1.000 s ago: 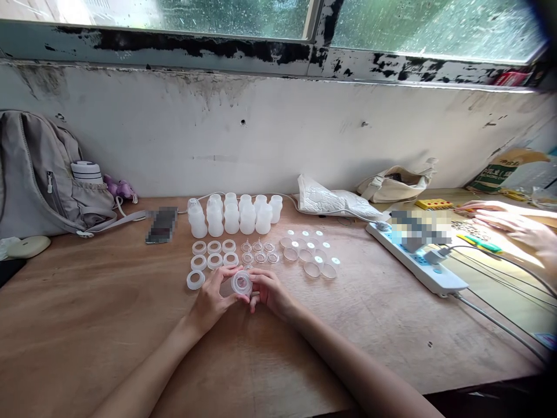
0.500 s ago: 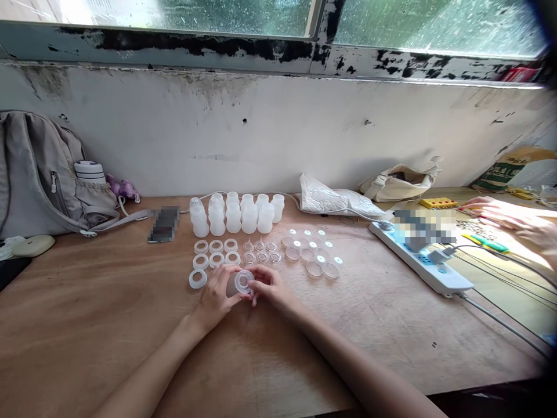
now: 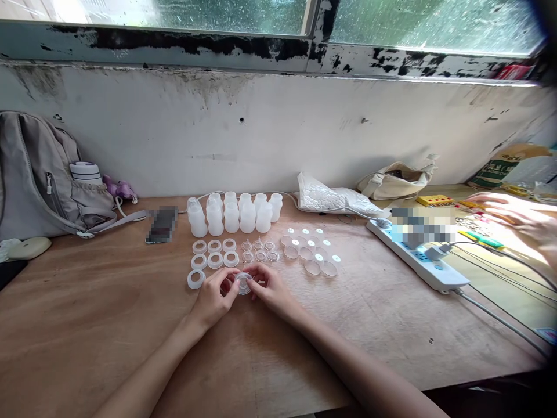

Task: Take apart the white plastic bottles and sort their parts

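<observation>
Between my two hands is a translucent plastic bottle ring (image 3: 244,284) with a clear round insert in it. My left hand (image 3: 219,293) grips its left side, thumb on the near face. On the other side my right hand (image 3: 267,285) closes thumb and fingers on the rim. Just beyond my hands lie several white screw rings (image 3: 214,260) in rows and several clear nipple-like pieces (image 3: 260,255). Farther right, clear round caps (image 3: 313,267) lie among small white discs (image 3: 336,258). Frosted small bottles (image 3: 248,217) stand grouped behind the rings.
A phone (image 3: 162,224) and a grey backpack (image 3: 32,174) are at the left. To the right, a power strip (image 3: 420,255) trails cables across the table. A white plastic package (image 3: 333,197) lies by the wall. Another person's hand (image 3: 517,217) works at far right.
The ring has tilted to a flatter angle between my hands. My left fingers have drawn in closer, and its thumb has moved up onto the ring.
</observation>
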### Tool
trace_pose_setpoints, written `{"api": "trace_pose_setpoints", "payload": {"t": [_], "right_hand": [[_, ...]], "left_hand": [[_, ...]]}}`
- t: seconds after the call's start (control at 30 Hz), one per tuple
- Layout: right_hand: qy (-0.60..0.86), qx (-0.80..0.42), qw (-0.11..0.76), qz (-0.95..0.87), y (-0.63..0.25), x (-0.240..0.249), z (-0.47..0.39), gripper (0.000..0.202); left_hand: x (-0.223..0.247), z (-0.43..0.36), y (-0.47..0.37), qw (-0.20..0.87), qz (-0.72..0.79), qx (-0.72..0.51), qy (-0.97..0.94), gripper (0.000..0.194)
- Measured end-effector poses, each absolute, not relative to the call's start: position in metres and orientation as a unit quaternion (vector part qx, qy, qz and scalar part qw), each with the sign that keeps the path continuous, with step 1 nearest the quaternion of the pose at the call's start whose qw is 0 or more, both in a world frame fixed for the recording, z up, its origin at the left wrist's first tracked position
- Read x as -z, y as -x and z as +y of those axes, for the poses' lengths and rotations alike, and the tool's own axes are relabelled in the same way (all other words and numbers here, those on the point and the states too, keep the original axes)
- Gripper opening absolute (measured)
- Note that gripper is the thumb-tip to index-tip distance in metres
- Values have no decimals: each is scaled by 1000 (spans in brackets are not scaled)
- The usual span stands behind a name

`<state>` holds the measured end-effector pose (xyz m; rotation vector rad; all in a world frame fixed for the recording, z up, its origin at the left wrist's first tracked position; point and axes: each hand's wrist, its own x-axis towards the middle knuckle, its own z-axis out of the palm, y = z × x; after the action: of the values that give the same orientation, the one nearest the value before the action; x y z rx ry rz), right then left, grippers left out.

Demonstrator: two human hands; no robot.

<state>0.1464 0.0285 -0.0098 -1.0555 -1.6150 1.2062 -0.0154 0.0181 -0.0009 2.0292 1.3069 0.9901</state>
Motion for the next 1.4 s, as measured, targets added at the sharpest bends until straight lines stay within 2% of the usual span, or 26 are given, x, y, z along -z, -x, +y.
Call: {"api": "trace_pose_setpoints", "payload": {"t": [0.23, 0.6, 0.83, 0.97, 1.07, 1.4], "right_hand": [[427, -397, 415, -698, -144, 6, 26, 15], [435, -403, 412, -692, -142, 1, 24, 15], [438, -404, 425, -681, -142, 5, 25, 15], [441, -494, 427, -615, -142, 11, 27, 16], [423, -532, 416, -605, -141, 12, 27, 14], [437, -464, 402, -657, -142, 4, 25, 18]], "left_hand": [[0, 15, 10, 269, 499, -364, -739, 9], [-3, 11, 3, 274, 521, -341, -733, 1], [-1, 11, 1, 290, 533, -369, -704, 3], [4, 15, 2, 359, 530, -413, -648, 11], [5, 16, 4, 366, 529, -400, -652, 13], [6, 16, 6, 315, 533, -363, -696, 8]]}}
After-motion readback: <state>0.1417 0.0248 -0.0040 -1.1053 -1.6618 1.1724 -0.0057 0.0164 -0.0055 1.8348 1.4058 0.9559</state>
